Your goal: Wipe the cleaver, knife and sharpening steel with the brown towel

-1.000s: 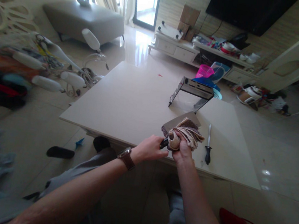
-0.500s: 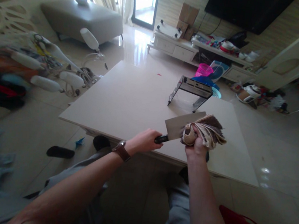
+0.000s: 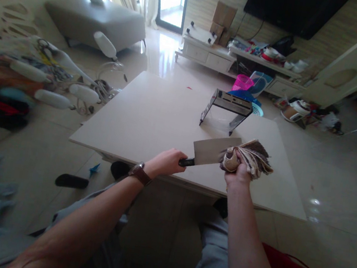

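At the white desk's (image 3: 154,117) near edge, left fingers (image 3: 179,154) grip a steel cleaver (image 3: 210,151), right fingers (image 3: 240,156) folded brown-beige cloth (image 3: 256,153), likely padding.

The person wears a brown-strapped watch (image 3: 141,174), grey trousers (image 3: 214,256) and dark footwear (image 3: 120,170).

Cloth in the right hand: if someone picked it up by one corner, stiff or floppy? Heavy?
Likely floppy: the cloth bunches into many folds in the right hand. Probably light, since its layers look thin. It may unfold and trail, as its loose edges already fan out past the fingers.
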`<state>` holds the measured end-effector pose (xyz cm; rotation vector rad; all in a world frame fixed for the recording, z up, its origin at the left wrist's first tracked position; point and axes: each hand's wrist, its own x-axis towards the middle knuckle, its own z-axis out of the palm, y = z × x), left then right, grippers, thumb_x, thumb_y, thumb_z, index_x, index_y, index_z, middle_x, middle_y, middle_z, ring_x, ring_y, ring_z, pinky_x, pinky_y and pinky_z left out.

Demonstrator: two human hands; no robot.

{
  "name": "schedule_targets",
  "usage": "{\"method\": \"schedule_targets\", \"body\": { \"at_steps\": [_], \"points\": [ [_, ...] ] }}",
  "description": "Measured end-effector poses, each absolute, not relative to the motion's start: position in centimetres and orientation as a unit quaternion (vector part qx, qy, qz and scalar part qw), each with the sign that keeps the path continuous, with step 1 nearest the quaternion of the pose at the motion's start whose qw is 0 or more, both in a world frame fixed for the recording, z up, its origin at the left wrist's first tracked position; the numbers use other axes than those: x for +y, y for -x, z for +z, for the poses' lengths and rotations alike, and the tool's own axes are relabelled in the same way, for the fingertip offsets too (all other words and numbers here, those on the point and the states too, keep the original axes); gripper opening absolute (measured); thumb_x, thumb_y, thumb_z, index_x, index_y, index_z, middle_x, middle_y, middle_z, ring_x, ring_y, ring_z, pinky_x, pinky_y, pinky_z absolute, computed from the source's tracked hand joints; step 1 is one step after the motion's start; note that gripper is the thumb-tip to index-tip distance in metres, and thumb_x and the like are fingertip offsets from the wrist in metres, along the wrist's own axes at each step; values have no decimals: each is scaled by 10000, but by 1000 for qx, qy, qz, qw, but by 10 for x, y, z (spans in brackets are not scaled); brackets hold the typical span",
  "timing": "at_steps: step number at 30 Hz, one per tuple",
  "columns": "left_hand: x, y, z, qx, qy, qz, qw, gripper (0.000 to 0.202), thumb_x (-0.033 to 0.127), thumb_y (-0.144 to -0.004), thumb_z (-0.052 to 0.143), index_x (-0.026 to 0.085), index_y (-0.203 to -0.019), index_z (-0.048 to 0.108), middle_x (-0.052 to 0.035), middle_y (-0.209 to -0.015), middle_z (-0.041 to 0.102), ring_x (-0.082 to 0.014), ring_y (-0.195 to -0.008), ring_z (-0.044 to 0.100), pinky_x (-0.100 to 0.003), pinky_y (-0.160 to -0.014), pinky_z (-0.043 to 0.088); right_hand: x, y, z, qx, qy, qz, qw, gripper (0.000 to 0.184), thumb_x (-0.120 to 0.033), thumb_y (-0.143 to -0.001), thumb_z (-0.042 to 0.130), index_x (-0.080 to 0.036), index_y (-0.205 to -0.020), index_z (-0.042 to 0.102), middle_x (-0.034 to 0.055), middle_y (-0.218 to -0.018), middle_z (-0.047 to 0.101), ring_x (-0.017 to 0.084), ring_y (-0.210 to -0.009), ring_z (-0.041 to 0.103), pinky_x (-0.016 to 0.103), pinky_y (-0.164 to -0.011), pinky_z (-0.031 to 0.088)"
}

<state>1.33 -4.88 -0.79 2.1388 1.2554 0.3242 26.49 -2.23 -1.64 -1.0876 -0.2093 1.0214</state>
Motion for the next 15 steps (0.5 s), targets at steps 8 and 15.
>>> {"method": "schedule_targets", "body": {
  "at_steps": [8, 15],
  "points": [
    [-49, -10, -6, 477, -812, 123, 312, 167, 295, -820, 593, 190, -722, 676, -46, -664, 636, -137, -562, 466, -283, -553, 251, -19, -262, -19, -109, 492, 454, 735, 177, -99, -684, 699, -208, -822, 671, -76, -772, 751, 104, -683, 720, 224, -681, 619],
    [-49, -8, -3, 482, -810, 130, 307, 155, 282, -810, 604, 191, -722, 694, -53, -672, 657, -142, -566, 483, -290, -556, 255, -18, -265, -18, -84, 501, 443, 738, 177, -92, -692, 697, -209, -824, 679, -73, -769, 751, 99, -661, 712, 204, -634, 615]
  ]
}}
